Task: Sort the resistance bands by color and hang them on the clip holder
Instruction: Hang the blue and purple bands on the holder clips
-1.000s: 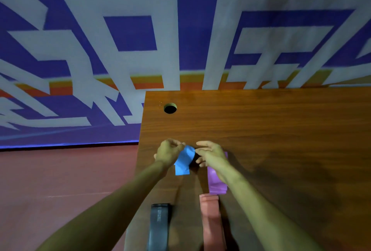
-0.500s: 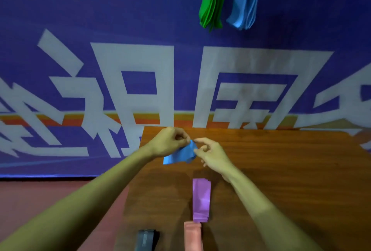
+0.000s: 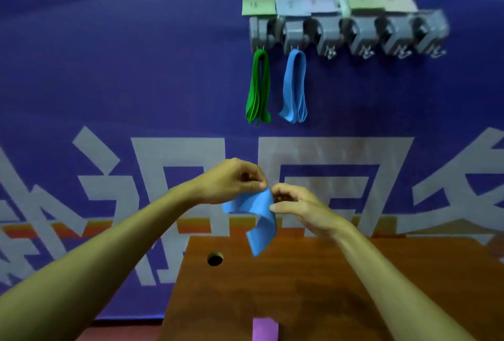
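Both hands hold a blue resistance band (image 3: pixel 255 214) in the air above the far edge of the wooden table (image 3: pixel 313 291). My left hand (image 3: pixel 234 181) pinches its top edge, and my right hand (image 3: pixel 297 204) pinches it just to the right, so the band droops between and below them. High on the wall, the grey clip holder (image 3: pixel 349 32) carries green bands (image 3: pixel 259 87) on its leftmost clip and blue bands (image 3: pixel 294 87) on the second clip. A purple band (image 3: pixel 264 329) lies on the table at the bottom edge of the view.
A blue banner with large white characters (image 3: pixel 136 95) covers the wall behind the table. The table has a round cable hole (image 3: pixel 215 259) near its far left corner. Several clips to the right on the holder carry nothing. Paper labels (image 3: pixel 257 3) sit above the clips.
The view has tilted up from the table to the wall, bringing the clip holder into sight. Both hands have lifted the blue band off the table and it has partly unfolded.
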A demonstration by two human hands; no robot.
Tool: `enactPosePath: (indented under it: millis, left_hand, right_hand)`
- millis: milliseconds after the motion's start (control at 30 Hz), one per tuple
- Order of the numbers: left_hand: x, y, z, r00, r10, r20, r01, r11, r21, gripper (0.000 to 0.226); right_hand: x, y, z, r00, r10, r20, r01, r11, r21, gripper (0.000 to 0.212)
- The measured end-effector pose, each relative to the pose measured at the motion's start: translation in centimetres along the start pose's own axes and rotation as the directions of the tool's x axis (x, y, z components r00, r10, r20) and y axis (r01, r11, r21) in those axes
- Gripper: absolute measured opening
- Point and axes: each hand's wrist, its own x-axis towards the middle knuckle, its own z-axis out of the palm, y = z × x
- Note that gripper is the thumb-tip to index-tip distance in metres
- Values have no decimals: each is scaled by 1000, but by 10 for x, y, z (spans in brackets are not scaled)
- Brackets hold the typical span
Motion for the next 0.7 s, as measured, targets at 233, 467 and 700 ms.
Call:
enactPosePath:
  millis: [233,467,700]
  left_hand:
    - [38,41,-39,997,4,-74,-8,998,-61,10]
    - [78,65,-61,993,-22,-113,0,981,-197,14]
    - [121,81,-95,962,-23,-272,-13,991,-131,8]
  right_hand:
    - [7,-38,-57,986,-135,-99,143,987,78,19]
    - [26,-74,-106,917,-202,-345,246,965,89,20]
    - [55,-121,-140,847,-177,-501,302,936,181,12]
